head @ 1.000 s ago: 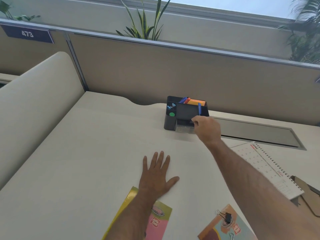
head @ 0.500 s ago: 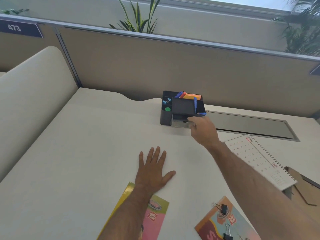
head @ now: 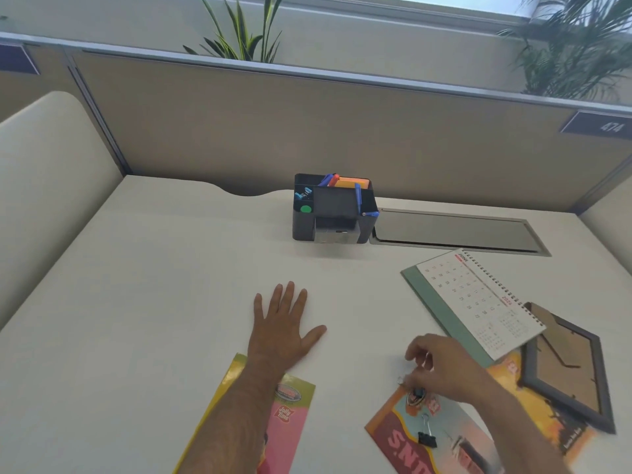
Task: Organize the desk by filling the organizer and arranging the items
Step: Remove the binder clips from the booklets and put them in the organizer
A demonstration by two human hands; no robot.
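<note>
The black desk organizer (head: pixel 302 228) stands at the back of the desk, with pens, orange sticky notes and a green-topped item in its compartments. My left hand (head: pixel 284 331) lies flat on the desk, fingers spread, holding nothing. At the near right, the curled fingers of my right hand (head: pixel 443 367) pinch the wire handle of a black binder clip (head: pixel 416 393). That clip lies on an orange booklet (head: pixel 393 436). A second black binder clip (head: pixel 426 438) lies lower on the same booklet.
A spiral desk calendar (head: pixel 478 302) lies flat at the right, with a dark photo frame (head: pixel 581 408) face down beside it. A pink and yellow leaflet (head: pixel 289 425) sits under my left forearm. A grey cable hatch (head: pixel 451 230) lies right of the organizer; partition walls close the back.
My right hand left the organizer's front and came back toward me to the binder clip on the orange booklet. My left hand stayed flat on the desk.
</note>
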